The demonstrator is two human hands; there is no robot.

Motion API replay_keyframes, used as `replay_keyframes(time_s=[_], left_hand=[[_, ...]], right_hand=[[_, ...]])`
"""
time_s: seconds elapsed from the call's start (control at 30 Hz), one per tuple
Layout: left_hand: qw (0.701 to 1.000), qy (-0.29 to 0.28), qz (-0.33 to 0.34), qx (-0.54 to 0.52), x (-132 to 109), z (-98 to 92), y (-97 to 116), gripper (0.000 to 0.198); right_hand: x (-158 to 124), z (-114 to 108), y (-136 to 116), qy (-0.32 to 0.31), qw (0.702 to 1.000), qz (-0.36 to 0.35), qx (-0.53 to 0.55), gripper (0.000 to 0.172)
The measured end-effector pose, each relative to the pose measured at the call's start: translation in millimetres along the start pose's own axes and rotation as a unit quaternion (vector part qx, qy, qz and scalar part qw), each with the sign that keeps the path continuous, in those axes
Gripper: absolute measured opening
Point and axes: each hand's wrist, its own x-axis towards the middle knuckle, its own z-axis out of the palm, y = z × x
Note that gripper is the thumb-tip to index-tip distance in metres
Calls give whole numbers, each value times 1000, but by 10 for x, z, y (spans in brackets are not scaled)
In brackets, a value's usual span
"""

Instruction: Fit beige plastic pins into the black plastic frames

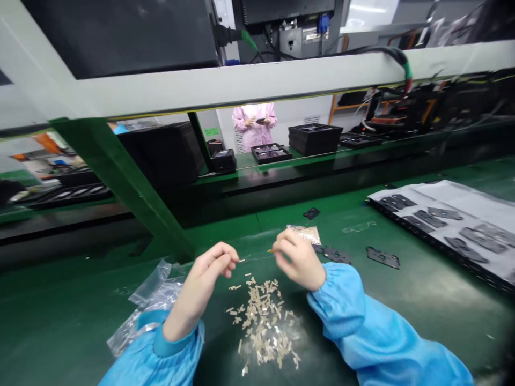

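While the left hand (213,268) pinches a strip (242,261), the right hand (298,257) grips an orange sliver (270,251), both by the loose pile (263,316) on the counter (426,300). Single-piece handling seems the step in hand; the next move likely calls for a light, steady pinch.

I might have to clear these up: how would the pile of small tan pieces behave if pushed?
The pile would probably spread rather than slide as one, since its pieces lie loose and scattered. Each piece is likely very light, looking small and thin. Rolling seems unlikely, as most appear to lie flat on the green tabletop.
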Motion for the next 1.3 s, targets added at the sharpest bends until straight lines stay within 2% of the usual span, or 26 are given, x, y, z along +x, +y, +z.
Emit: replay_keyframes(time_s=[0.07, 0.1, 0.2, 0.27, 0.37, 0.5, 0.57, 0.63, 0.67, 0.77, 0.83, 0.9, 1.0, 1.07, 1.17, 1.3], left_hand=[[1000, 0, 7, 0, -7, -33, 3, 16], [1000, -7, 12, 3, -10, -40, 7, 16], [998, -42, 25, 33, -16, -25, 32, 18], [996, -64, 28, 60, -27, 0, 60, 20], [992, -88, 27, 87, -55, 25, 102, 21], [990, -105, 21, 95, -72, 41, 105, 20], [990, -104, 21, 96, -51, 70, 70, 18], [991, -96, 27, 86, -17, 119, 21, 16], [992, -93, 33, 76, 0, 146, -3, 19], [993, -79, 56, 67, 27, 205, -52, 23], [992, -60, 59, 89, 21, 204, -54, 17], [994, -20, 54, 98, 2, 174, -38, 21], [993, 77, 55, 74, -33, 112, -6, 23], [986, 139, 61, 67, -58, 85, 10, 23], [973, 190, 78, 102, -100, 83, 27, 24], [949, 224, 111, 191, -149, 115, 28, 25]], right_hand=[[-286, -105, 412, -4, 996, 83, -45, 17], [-439, -171, 613, -4, 991, 118, -65, 24], [-837, -354, 1064, -51, 978, 180, -93, 55], [-990, -421, 1202, -85, 972, 199, -88, 62], [-1033, -459, 1225, -103, 967, 221, -72, 63], [-805, -477, 1053, -78, 965, 248, -36, 56], [-575, -443, 851, -64, 967, 245, 2, 53], [-290, -365, 547, -57, 970, 223, 75, 53], [-140, -314, 364, -35, 957, 219, 187, 54], [251, -152, -206, 8, 875, 187, 447, 53], [413, -60, -501, 24, 831, 170, 529, 50], [487, 9, -673, 60, 818, 155, 551, 47], [490, 69, -740, 145, 852, 139, 484, 26], [464, 79, -737, 160, 884, 130, 419, 4], [432, 61, -762, 124, 909, 113, 381, 10], [421, 46, -839, 116, 914, 108, 373, 11]])
